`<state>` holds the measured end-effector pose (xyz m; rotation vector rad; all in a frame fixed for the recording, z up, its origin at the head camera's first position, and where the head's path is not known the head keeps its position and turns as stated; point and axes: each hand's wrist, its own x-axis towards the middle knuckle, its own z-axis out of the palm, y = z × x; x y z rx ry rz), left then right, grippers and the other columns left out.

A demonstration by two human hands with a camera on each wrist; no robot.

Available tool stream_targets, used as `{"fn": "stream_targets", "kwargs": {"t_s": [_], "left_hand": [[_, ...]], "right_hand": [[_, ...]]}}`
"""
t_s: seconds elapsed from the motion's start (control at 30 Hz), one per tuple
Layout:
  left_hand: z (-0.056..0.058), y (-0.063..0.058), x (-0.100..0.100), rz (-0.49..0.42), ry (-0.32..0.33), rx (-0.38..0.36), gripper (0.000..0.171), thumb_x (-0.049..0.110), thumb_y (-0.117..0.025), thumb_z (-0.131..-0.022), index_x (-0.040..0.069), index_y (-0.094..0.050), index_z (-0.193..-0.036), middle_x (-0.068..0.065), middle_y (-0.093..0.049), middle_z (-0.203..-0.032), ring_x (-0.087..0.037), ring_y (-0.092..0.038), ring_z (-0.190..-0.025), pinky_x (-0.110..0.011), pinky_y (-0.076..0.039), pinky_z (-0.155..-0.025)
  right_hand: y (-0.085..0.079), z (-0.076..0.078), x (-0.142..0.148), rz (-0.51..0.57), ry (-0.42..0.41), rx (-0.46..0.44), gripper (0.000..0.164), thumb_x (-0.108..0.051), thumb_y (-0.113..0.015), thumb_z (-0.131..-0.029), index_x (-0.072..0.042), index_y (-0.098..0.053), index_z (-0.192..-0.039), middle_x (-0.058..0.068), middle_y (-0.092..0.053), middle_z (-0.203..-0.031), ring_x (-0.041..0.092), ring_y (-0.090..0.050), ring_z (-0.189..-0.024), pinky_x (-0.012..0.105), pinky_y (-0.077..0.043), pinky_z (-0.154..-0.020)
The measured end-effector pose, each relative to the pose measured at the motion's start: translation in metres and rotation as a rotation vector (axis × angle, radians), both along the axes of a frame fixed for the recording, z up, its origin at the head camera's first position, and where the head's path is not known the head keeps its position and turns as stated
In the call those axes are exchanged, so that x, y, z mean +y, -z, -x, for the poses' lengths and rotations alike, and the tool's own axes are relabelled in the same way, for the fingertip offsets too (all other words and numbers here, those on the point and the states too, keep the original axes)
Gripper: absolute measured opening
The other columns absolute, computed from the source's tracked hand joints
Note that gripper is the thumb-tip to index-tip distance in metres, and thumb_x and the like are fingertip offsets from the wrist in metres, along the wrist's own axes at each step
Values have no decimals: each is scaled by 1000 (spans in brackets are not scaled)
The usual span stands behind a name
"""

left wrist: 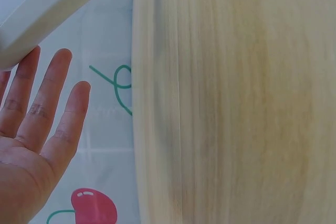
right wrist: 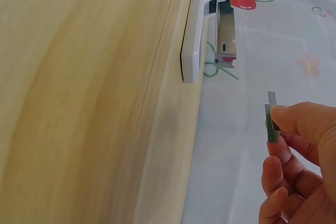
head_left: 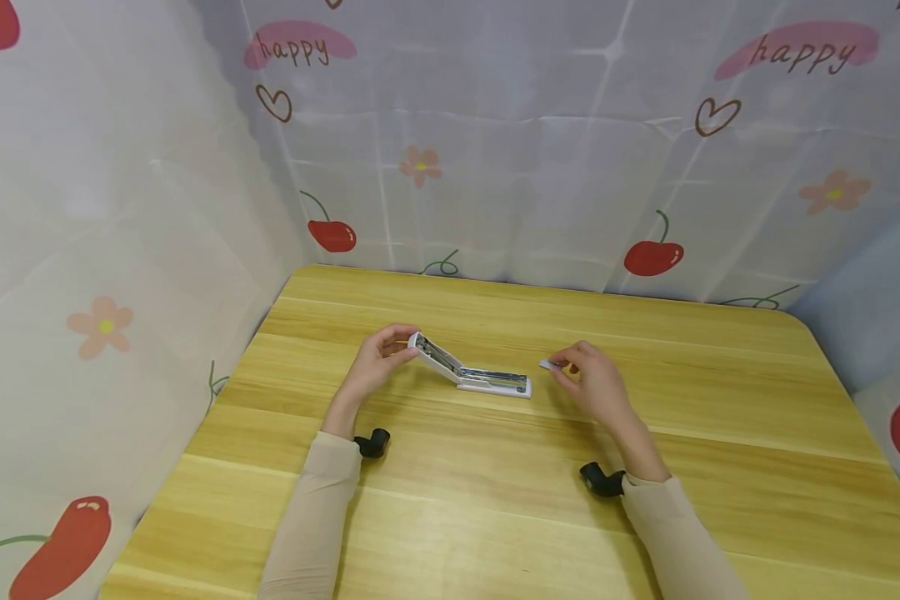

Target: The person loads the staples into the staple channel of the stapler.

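Right grip (head_left: 596, 383) pinches some staples (right wrist: 271, 121). Just left of it, the stapler (head_left: 462, 377) sits on the bench (head_left: 480, 500), long bottom (head_left: 495, 390) pointing its way; left grip (head_left: 377, 360) pinches the raised top (head_left: 437, 358).

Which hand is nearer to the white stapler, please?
Left. The left hand grips the raised top of the white stapler; the right hand is apart, right of the base's end, pinching a strip of staples.

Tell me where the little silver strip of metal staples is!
In the head view, the small silver metal staple strip is pinched in the person's bare right hand, just right of the long white opened stapler.
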<state>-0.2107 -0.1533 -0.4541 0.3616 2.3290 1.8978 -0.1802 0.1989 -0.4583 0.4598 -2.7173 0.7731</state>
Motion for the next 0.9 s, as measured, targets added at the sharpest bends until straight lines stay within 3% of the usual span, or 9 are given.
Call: {"fn": "stream_targets", "kwargs": {"t_s": [0.23, 0.53, 0.9], "left_hand": [[1, 1, 0, 4, 0, 12, 36, 6, -64, -94, -1, -58, -128, -23, -61, -125, -38, -59, -112, -28, -52, -88], [-1, -1, 1, -11, -5, -3, 36, 6, -65, -93, -2, -58, -128, -25, -61, -125, -38, -59, -112, -19, -51, -83], [-1, -2, 1, 3, -5, -3, 38, 6, -65, -93, -3, -58, -129, -24, -61, -125, -36, -60, -112, -24, -51, -86]], "right_hand": [[0, 2, -7, 4, -41, -8, 12, -11, -76, -85, -6, -73, -95, 7, -64, -89, 22, -60, -77, 35, -51, -67], [1, 3, -23, -7, -95, 10, 9, -13, -77, -85, -8, -74, -92, 4, -64, -85, 19, -59, -75, 30, -48, -63], [3, 8, -43, -17, -155, -31, 10, -15, -75, -87, -9, -75, -94, 4, -65, -88, 20, -61, -80, 35, -52, -70]]}}
